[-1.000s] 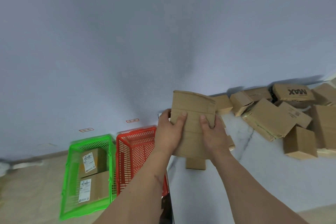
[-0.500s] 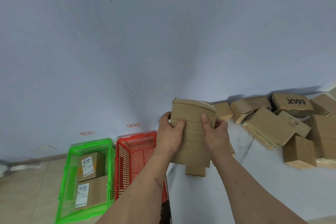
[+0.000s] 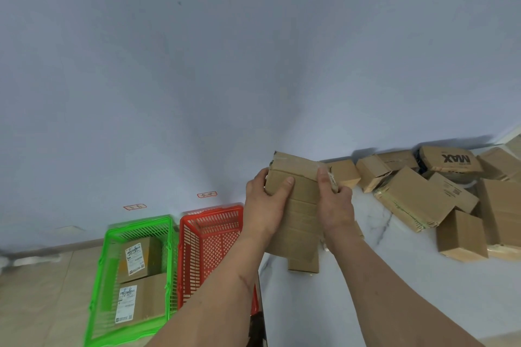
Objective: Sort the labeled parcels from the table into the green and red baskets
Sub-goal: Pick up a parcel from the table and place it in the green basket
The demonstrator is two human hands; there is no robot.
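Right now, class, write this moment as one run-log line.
hands: both grip held parcel | left hand | right hand | green basket: two labeled parcels | red basket: no parcel visible

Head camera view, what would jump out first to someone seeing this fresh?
Two bare hands, left hand and right hand, hold a cardboard parcel up at centre. On the floor at lower left, a green basket holds two labelled parcels beside a red basket. A heap of boxes covers the table at right.
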